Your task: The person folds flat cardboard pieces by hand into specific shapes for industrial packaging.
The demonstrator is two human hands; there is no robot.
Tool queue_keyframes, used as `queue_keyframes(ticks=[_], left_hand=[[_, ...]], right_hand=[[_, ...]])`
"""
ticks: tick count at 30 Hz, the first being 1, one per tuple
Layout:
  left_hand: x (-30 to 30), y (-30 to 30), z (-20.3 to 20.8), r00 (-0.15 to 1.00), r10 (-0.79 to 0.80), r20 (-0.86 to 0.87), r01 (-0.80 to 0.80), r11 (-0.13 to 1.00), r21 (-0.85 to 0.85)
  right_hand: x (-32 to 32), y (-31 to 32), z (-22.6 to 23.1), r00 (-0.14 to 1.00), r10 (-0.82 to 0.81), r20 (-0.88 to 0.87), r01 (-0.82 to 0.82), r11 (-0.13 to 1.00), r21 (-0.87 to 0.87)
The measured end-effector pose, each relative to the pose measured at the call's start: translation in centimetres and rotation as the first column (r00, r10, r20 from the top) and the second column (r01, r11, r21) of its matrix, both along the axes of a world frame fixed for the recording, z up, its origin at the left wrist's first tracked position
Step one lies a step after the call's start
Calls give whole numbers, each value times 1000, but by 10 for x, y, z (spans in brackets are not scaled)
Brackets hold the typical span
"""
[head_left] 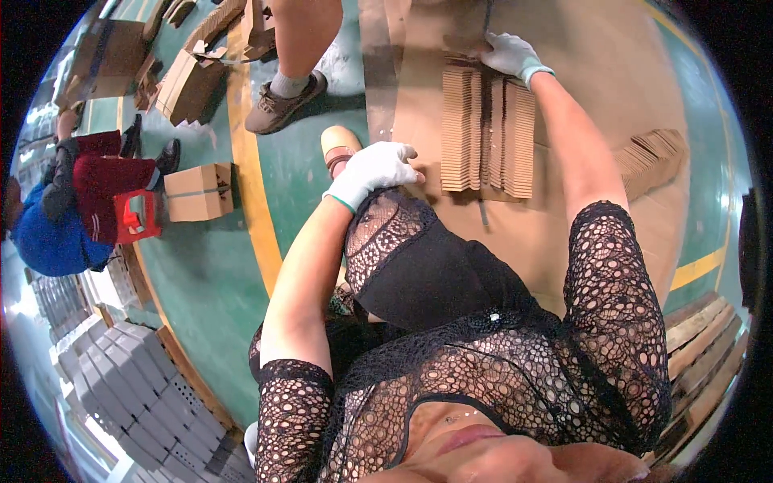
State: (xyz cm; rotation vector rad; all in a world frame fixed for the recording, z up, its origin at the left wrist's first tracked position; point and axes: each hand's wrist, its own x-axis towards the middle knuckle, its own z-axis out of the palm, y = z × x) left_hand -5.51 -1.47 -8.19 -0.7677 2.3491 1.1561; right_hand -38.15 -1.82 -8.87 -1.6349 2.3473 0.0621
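My left hand (pixel 377 174), in a white glove, rests on my bent knee with its fingers loosely apart and nothing in them. Beyond the knee, folded corrugated cardboard pieces (pixel 463 133) stand packed in neat side-by-side rows on a brown cardboard sheet (pixel 555 241). My right hand (pixel 513 58), also gloved in white, reaches to the far end of these rows. Its fingers close at a thin dark strap (pixel 489 14) that runs away from me there. The fingertips are partly hidden. A short piece of strap also shows at the near end of the rows.
More folded cardboard (pixel 652 161) lies to the right. Another person's shoe (pixel 286 103) stands close at the far left. Further left are a carton (pixel 199 193), a red stool (pixel 137 216), a seated person in blue, and stacked grey blocks (pixel 137 386). A wooden pallet (pixel 700 354) is at right.
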Motion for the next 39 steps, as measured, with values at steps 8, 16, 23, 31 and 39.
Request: queue_keyframes(ticks=[8, 16, 23, 31, 39], left_hand=[[1, 0, -5, 999, 45, -8, -45, 997, 60], [4, 0, -26, 987, 117, -115, -113, 993, 44], [0, -1, -24, 981, 101, -165, -99, 995, 18], [1, 1, -27, 976, 152, -159, -151, 988, 18], [3, -3, -36, 717, 564, -410, -438, 822, 365]], right_hand=[[-11, -6, -10, 985, 13, 171, -10, 1000, -19], [-18, -12, 11, 967, 172, 190, -192, 977, 92], [-36, -13, 35, 967, 135, 217, -132, 991, -27], [-28, -9, 28, 995, 79, 53, -68, 978, -196], [6, -14, 45, 882, 76, 466, 164, 877, -452]])
